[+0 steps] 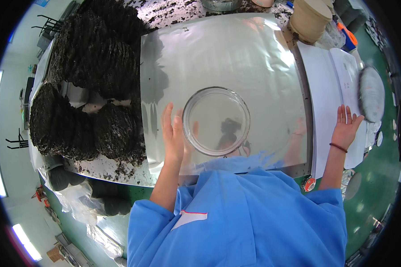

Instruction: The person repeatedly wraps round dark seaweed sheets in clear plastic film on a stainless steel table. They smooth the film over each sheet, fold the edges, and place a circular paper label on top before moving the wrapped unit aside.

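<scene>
A round clear glass dish (216, 120) sits on a shiny metallic sheet (227, 60) spread on the table before me. Just left of its rim, my left hand (172, 135) is held upright with fingers extended and nothing in it. Whether the thumb side touches the glass, I cannot tell. Farther right, my right hand (346, 128) is palm up with its fingers spread and holds nothing. It is over white paper sheets (324, 100), close to a round plastic-wrapped bundle (371, 93). A dark bracelet circles the right wrist.
Stacks of dark, fibrous material (93, 56) cover the table's left side, with crumbs around them. At the back stand another glass vessel (221, 4) and a tan cylindrical stack (309, 20). An orange-and-blue tape dispenser (347, 36) lies at the far right.
</scene>
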The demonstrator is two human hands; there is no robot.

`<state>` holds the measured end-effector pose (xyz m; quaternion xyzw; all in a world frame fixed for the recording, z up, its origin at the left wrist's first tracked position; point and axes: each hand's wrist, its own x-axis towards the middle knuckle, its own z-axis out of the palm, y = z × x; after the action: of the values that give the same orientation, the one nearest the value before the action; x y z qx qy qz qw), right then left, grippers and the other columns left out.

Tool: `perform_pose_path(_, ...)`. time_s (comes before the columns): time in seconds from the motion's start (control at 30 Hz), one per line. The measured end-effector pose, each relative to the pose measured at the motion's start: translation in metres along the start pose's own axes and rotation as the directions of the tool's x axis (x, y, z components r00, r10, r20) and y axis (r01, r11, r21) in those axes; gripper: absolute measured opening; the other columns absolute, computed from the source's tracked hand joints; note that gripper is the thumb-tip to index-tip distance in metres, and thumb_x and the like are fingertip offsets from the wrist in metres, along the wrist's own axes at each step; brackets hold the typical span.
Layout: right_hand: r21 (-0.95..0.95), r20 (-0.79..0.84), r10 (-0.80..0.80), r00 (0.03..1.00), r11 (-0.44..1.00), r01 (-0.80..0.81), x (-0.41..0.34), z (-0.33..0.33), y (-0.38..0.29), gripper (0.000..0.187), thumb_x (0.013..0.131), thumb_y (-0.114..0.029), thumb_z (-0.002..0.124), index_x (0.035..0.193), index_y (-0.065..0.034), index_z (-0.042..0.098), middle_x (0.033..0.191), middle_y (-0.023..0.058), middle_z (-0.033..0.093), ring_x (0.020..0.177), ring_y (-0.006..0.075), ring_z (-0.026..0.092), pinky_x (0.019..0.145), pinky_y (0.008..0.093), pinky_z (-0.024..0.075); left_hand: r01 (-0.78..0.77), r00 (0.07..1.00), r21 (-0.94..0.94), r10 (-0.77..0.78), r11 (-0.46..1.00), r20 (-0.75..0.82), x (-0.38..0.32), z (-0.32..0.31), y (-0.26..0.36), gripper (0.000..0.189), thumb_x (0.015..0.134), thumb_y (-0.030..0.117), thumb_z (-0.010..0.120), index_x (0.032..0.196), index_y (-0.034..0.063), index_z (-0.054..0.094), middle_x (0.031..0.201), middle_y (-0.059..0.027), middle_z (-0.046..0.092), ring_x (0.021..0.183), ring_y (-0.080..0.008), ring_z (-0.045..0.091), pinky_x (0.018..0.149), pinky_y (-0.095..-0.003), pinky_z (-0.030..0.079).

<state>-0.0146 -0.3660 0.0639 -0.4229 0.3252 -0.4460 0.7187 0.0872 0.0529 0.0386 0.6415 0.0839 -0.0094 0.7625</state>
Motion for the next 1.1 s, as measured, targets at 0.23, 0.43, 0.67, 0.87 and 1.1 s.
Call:
perform_pose_path(0.23,-0.271,0.934,0.338,0.119,0.447,0.852,-0.115,-0.007,0.048,0.041,0.07,-0.029,0.082,0.106,-0.0188,0.065,0.106,0.0055,0.051,0.099,0.0259,0.051,0.087,0.0383,0.0401,-0.781,0.608,0.535,0.193,0.323,0.77,-0.031,0.005,0.016,0.058,0.082,0.034,0.073,0.129,0.0049,0.055,0.126,-0.0109,0.058,0.124,-0.0309,0.053,0.103,-0.0421,0.042)
perform_pose_path(0.43,-0.301,0.884,0.457,0.099,0.395,0.868,-0.114,-0.008,0.056,0.016,0.074,-0.026,0.077,0.084,-0.0179,0.066,0.092,-0.0008,0.051,0.092,0.0205,0.047,0.082,0.0363,0.0321,-0.799,0.594,0.584,0.037,0.145,0.804,-0.049,-0.016,0.0,0.042,0.071,0.022,0.078,0.109,0.0101,0.064,0.119,-0.0033,0.062,0.112,-0.0212,0.06,0.081,-0.036,0.049)
perform_pose_path(0.67,-0.279,0.855,0.519,-0.024,0.497,0.822,-0.102,0.008,0.061,0.012,0.083,-0.024,0.07,0.081,-0.0139,0.065,0.092,0.0009,0.055,0.092,0.0225,0.051,0.082,0.0388,0.0392,-0.763,0.646,0.633,0.093,0.131,0.758,-0.064,-0.046,0.009,0.033,0.072,0.013,0.074,0.104,0.011,0.067,0.098,-0.0011,0.067,0.094,-0.0195,0.066,0.07,-0.0334,0.048)
perform_pose_path(0.87,-0.309,0.707,0.706,0.05,0.245,0.919,-0.095,0.096,0.088,0.019,0.084,-0.025,0.069,0.089,-0.01,0.058,0.078,0.007,0.061,0.075,0.0319,0.061,0.065,0.0441,0.0463,-0.66,0.663,0.499,0.122,0.562,0.738,-0.078,-0.019,0.105,0.029,0.066,0.006,0.081,0.094,0.0102,0.072,0.08,-0.0036,0.068,0.071,-0.0229,0.064,0.061,-0.0334,0.045)
perform_pose_path(1.1,0.306,0.893,-0.392,-0.222,0.165,0.938,-0.086,0.198,0.012,0.02,0.085,-0.023,0.07,0.09,-0.0082,0.058,0.066,0.005,0.055,0.059,0.0254,0.055,0.052,0.0365,0.0403,-0.839,0.418,0.411,-0.06,0.357,0.906,-0.064,0.043,0.054,0.037,0.077,0.015,0.067,0.114,0.0173,0.064,0.092,-0.0027,0.068,0.08,-0.025,0.063,0.07,-0.0373,0.049)
